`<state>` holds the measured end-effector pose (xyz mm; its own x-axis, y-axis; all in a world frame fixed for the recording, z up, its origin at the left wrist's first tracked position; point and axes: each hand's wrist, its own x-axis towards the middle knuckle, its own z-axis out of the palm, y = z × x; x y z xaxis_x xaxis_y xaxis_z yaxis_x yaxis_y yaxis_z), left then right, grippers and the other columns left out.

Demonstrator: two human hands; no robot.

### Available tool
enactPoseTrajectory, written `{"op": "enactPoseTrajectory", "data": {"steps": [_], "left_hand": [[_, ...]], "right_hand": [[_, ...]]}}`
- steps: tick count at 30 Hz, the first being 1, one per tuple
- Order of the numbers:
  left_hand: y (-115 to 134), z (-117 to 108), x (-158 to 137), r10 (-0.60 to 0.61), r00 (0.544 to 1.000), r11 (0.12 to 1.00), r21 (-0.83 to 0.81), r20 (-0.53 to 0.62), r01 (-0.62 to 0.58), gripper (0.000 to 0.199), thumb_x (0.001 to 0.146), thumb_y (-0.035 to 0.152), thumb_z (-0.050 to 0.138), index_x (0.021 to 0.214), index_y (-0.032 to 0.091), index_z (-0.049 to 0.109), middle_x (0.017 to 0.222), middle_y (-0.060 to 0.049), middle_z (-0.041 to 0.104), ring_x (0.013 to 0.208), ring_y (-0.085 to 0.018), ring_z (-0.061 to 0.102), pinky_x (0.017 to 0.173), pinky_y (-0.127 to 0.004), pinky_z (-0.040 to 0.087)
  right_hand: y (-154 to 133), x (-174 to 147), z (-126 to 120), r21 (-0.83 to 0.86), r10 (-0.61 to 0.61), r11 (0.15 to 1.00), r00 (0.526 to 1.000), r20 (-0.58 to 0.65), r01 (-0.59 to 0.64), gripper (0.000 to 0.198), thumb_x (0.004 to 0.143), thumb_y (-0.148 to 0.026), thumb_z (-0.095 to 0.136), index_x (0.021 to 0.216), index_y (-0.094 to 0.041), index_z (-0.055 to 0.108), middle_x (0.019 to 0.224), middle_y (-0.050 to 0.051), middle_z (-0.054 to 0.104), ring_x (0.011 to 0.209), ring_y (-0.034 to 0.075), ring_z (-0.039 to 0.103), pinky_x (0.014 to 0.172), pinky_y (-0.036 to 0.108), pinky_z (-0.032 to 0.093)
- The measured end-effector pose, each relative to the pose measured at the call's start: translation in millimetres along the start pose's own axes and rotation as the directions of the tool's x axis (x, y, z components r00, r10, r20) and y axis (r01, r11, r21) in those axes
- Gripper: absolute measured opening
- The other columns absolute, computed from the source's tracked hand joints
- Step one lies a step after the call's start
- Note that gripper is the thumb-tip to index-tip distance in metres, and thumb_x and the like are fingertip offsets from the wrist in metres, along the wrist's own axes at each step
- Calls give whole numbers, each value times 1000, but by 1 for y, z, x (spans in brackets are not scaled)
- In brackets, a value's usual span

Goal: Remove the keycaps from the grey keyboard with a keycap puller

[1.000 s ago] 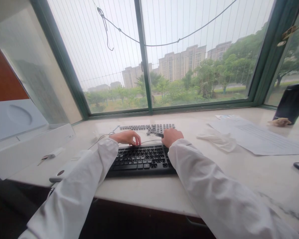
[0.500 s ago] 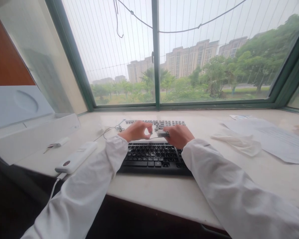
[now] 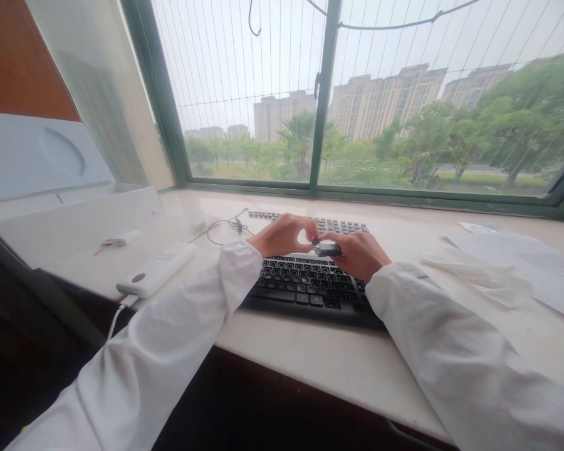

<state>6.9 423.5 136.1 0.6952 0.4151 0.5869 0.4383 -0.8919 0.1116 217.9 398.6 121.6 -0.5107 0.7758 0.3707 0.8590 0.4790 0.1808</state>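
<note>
A black keyboard (image 3: 305,291) lies on the pale stone windowsill (image 3: 338,360), angled slightly right. Rows of loose dark keycaps (image 3: 343,224) are laid out on the sill behind it. Both arms wear white sleeves. My right hand (image 3: 360,255) hovers over the keyboard's far edge and grips a small dark tool (image 3: 328,249). My left hand (image 3: 282,235) is raised beside it, with thumb and forefinger pinched together at the tool's left end. Whether those fingers hold anything is too small to tell.
A white power bank (image 3: 156,275) with a cable lies left of the keyboard, near a small white fob (image 3: 120,240) and a thin coiled wire (image 3: 222,225). An open white box (image 3: 70,219) stands at far left. Crumpled white material (image 3: 479,275) and paper sheets (image 3: 540,269) lie at right.
My left hand has lifted off the keys and moved right to meet the tool in my right hand. Both hands have risen slightly, and the view has swung to the left.
</note>
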Motion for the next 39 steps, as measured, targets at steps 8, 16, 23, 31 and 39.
{"op": "enactPoseTrajectory", "data": {"steps": [8, 16, 23, 31, 39], "left_hand": [[-4, -1, -2, -22, 998, 996, 83, -63, 27, 12, 75, 20, 64, 86, 17, 66, 78, 1, 69, 71, -11, 64, 68, -23, 46], [-1, -5, -2, -60, 994, 987, 147, -87, 73, 13, 76, 25, 65, 87, 18, 66, 80, 1, 70, 70, -12, 63, 65, -23, 46], [-6, -4, -3, -122, 987, 973, 185, -106, 141, 16, 79, 31, 65, 87, 17, 66, 80, -1, 69, 70, -13, 62, 66, -25, 46], [-23, -5, -10, -304, 951, 921, 239, -47, 306, 15, 80, 33, 64, 88, 20, 67, 83, 0, 70, 71, -14, 62, 64, -26, 46], [-44, -6, -5, -456, 889, 859, 244, -36, 451, 20, 78, 41, 64, 89, 25, 70, 85, 1, 70, 73, -15, 61, 69, -28, 45]], "right_hand": [[3, -1, -1, 4, 40, 999, 997, -72, -39, 40, 78, -25, 52, 117, -30, 65, 72, 2, 72, 67, 21, 66, 62, 27, 39], [6, -1, 3, 12, 97, 995, 981, -168, -97, 42, 81, -27, 51, 122, -32, 61, 71, 1, 72, 65, 21, 65, 61, 27, 39], [4, 0, 0, 6, 181, 983, 978, -100, -182, 35, 84, -30, 50, 116, -32, 64, 77, 3, 72, 72, 22, 65, 65, 28, 40], [12, 2, 5, -5, 403, 915, 915, 21, -403, 34, 89, -36, 40, 97, -22, 70, 84, 12, 70, 75, 24, 64, 65, 31, 42], [19, 3, 7, -17, 497, 867, 863, 84, -498, 31, 83, -32, 47, 97, -16, 69, 89, 15, 69, 80, 25, 65, 68, 33, 45]]}}
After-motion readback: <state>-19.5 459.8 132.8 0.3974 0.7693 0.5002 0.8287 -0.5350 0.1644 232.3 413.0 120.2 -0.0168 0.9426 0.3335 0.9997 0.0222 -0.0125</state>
